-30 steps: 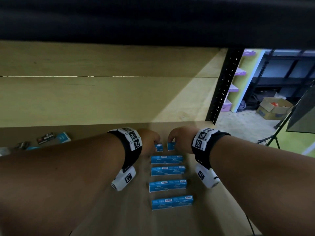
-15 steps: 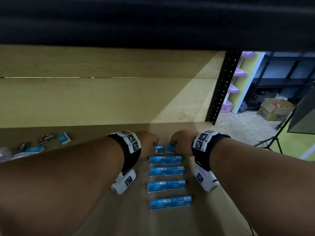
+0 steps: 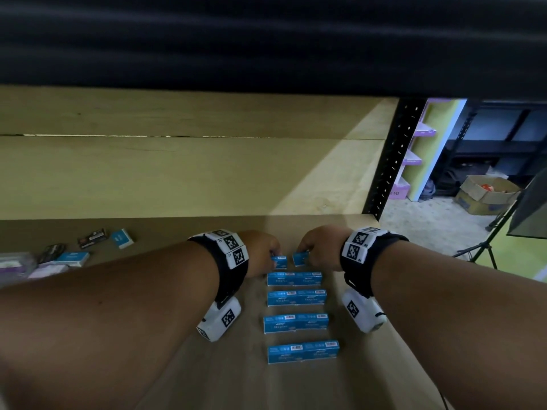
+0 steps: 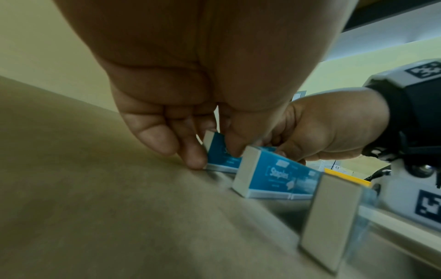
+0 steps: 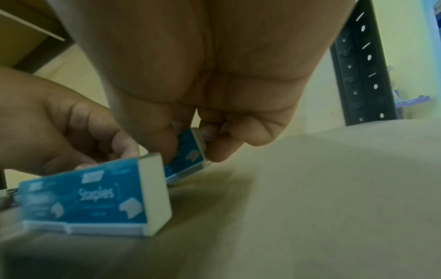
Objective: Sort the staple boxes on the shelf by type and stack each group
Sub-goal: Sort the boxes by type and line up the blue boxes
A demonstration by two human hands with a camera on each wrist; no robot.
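Two small blue staple boxes stand on the shelf board [image 3: 349,232] at the far end of a column of blue boxes. My left hand [image 3: 273,255] pinches the left blue box [image 3: 278,261] between thumb and fingers, as the left wrist view shows [image 4: 219,152]. My right hand [image 3: 302,252] pinches the right blue box [image 3: 300,258], seen close in the right wrist view [image 5: 188,151]. The two boxes sit a small gap apart. Towards me lie several rows of paired blue boxes, the nearest row [image 3: 294,278] just behind my knuckles.
At the far left lie black boxes [image 3: 91,238], loose blue boxes [image 3: 122,238] and purple ones [image 3: 14,264]. The shelf's back wall rises behind my hands. A black perforated post [image 3: 390,155] marks the right end; beyond it are a cardboard box [image 3: 485,193] and a tripod.
Both hands stay on their small blue boxes at the far end of the column; only my view has shifted slightly.
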